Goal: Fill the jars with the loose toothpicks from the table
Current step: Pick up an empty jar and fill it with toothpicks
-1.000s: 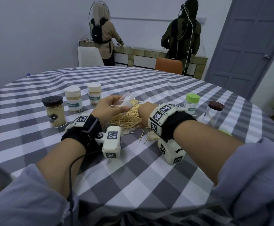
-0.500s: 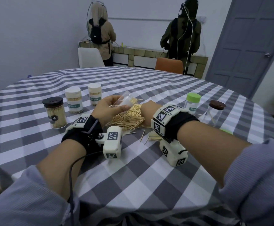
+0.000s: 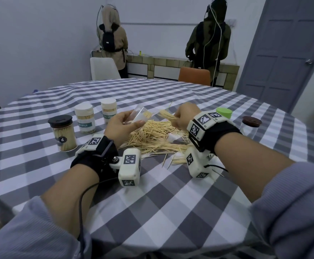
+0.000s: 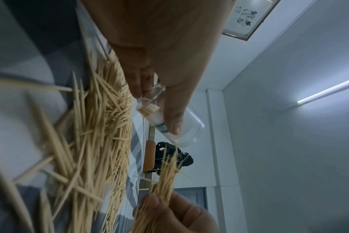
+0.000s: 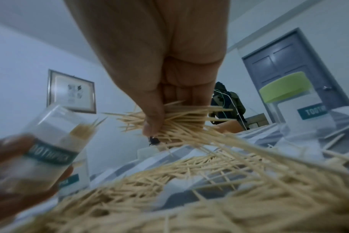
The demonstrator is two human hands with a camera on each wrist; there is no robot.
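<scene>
My left hand [image 3: 123, 124] holds a clear plastic jar [image 3: 142, 114] tilted above the table, its open mouth facing right; a few toothpicks lie inside it [image 4: 149, 108]. My right hand [image 3: 185, 114] pinches a bundle of toothpicks [image 3: 166, 115] lifted off the table, tips pointing at the jar's mouth a short way off. In the right wrist view the bundle [image 5: 177, 124] fans out under my thumb, and the jar [image 5: 50, 141] is at the lower left. A big pile of loose toothpicks [image 3: 152, 137] lies on the checked tablecloth [image 3: 161, 202] under both hands.
At the left stand a dark-lidded jar of toothpicks [image 3: 62, 133] and two white-lidded jars [image 3: 85, 118] [image 3: 109, 111]. A green-lidded jar [image 3: 224, 113] and a brown-lidded jar [image 3: 249, 126] stand at the right. Two people [image 3: 113, 40] [image 3: 208, 42] face a counter behind the table.
My right hand has risen from the pile with a bundle of toothpicks and moved it toward the jar's mouth. My left hand has kept the jar tilted in about the same place.
</scene>
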